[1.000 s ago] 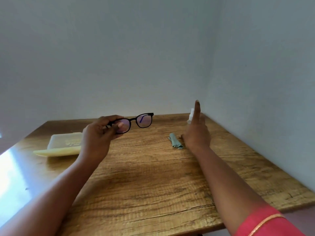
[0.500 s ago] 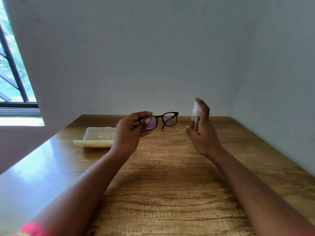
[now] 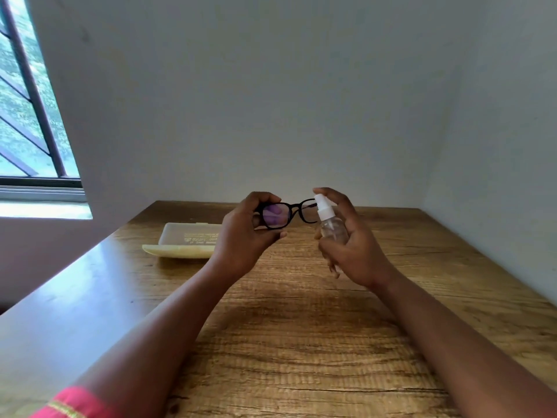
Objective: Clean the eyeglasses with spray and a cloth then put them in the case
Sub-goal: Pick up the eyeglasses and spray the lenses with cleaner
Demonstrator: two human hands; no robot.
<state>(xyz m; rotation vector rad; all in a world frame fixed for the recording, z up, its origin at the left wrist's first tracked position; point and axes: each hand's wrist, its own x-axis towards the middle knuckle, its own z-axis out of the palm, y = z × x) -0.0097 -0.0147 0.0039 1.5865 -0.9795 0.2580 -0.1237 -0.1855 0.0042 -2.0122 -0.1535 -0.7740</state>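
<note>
Eyeglasses (image 3: pixel 287 215) with a black frame are held up above the tabletop (image 3: pixel 301 342), over its far half, lenses facing the camera. The left hand (image 3: pixel 245 241) grips them at the left lens: fingers curl over the top of the frame and the thumb lies under the lower rim, so fingertips show purplish through the glass. The other lens juts out free toward the right and is partly hidden behind the spray bottle (image 3: pixel 330 224).

The right hand (image 3: pixel 352 245) is wrapped round that bottle, a small clear one with a white pump top, held upright just beside the free lens. Its forefinger arches over the top of the pump; whether it actually presses on the cap is hard to tell from this angle. The remaining fingers curl round the clear body and the thumb sits behind it. The nozzle seems to point at the glasses.

On the tabletop, near its far left corner, lies the case (image 3: pixel 187 241), pale yellow and opened flat, with faint lettering inside the lid; the left wrist covers its right end. Both hands are well clear of the wood.

A red sleeve (image 3: pixel 69 404) with a gold stripe shows at the lower left. A barred window (image 3: pixel 27 110) fills the upper left, set in a plain grey wall (image 3: pixel 271 86).
</note>
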